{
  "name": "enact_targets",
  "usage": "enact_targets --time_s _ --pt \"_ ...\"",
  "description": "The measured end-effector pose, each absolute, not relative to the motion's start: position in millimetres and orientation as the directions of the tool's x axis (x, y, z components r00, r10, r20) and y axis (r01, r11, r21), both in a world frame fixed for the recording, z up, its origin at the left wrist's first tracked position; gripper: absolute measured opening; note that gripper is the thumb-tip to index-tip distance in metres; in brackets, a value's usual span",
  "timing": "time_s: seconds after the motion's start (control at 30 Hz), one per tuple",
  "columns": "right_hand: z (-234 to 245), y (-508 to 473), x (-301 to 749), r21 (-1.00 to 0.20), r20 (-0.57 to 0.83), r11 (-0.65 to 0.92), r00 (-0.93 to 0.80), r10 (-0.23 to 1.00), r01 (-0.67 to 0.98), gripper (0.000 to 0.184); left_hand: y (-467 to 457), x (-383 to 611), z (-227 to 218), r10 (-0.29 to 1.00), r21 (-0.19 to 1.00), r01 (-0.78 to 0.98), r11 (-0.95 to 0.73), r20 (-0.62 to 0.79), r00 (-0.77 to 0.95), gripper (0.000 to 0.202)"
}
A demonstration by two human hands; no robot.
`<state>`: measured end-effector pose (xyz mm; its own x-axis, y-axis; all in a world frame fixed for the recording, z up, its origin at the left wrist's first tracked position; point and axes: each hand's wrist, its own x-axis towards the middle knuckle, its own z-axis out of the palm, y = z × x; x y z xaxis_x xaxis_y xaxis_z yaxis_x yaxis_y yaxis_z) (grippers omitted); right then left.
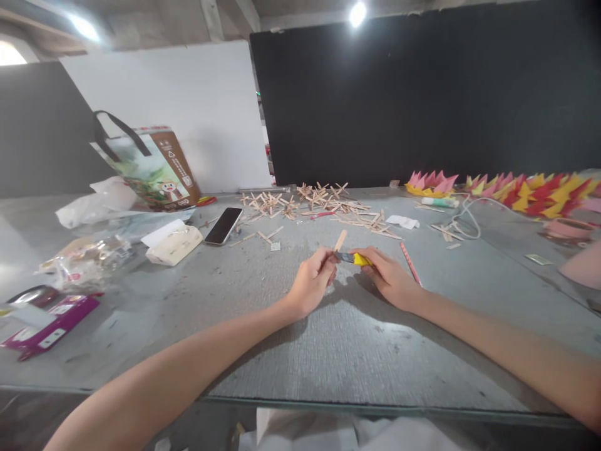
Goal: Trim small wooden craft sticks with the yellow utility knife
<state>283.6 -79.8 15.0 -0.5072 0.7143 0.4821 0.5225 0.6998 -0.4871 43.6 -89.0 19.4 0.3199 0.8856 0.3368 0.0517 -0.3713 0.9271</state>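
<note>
My left hand [313, 280] is closed on a wooden craft stick [340, 239], whose rounded end points up and away from me. In my right hand [389, 277] is a yellow utility knife [360, 259], its grey blade pointing left. The blade meets the stick beside my left fingertips; whether it cuts into the wood I cannot make out. Both hands are close together above the grey table [300, 363]. A red-and-white patterned stick [410, 264] lies just beyond my right wrist. Behind my hands is a heap of craft sticks [323, 199], many joined in crosses.
To the left lie a phone [224, 226], a tissue pack [173, 243], clear plastic packaging [89, 260] and a purple packet [51, 326]. A shopping bag [150, 169] stands behind them. Folded paper pieces [539, 194], a glue stick [439, 202] and a white cable [469, 216] are at right.
</note>
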Motion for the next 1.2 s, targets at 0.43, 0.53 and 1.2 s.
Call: enact_targets --time_s 0.43,0.53,1.2 --pt "16.8 -81.0 283.6 -0.474 0.483 0.706 -0.515 0.708 0.526 0.038 -89.0 43.5 18.7 0.881 0.922 0.055 -0.383 0.346 0.323 0.028" --pt "16.3 -80.2 283.6 -0.478 0.481 0.705 -0.515 0.709 0.524 0.037 -88.9 43.3 18.2 0.88 0.92 0.069 -0.386 0.346 0.325 0.027" --pt "15.6 -79.1 284.5 -0.446 0.496 0.726 -0.531 0.687 0.523 0.04 -92.5 42.3 27.5 0.868 0.914 0.117 -0.388 0.32 0.379 0.03"
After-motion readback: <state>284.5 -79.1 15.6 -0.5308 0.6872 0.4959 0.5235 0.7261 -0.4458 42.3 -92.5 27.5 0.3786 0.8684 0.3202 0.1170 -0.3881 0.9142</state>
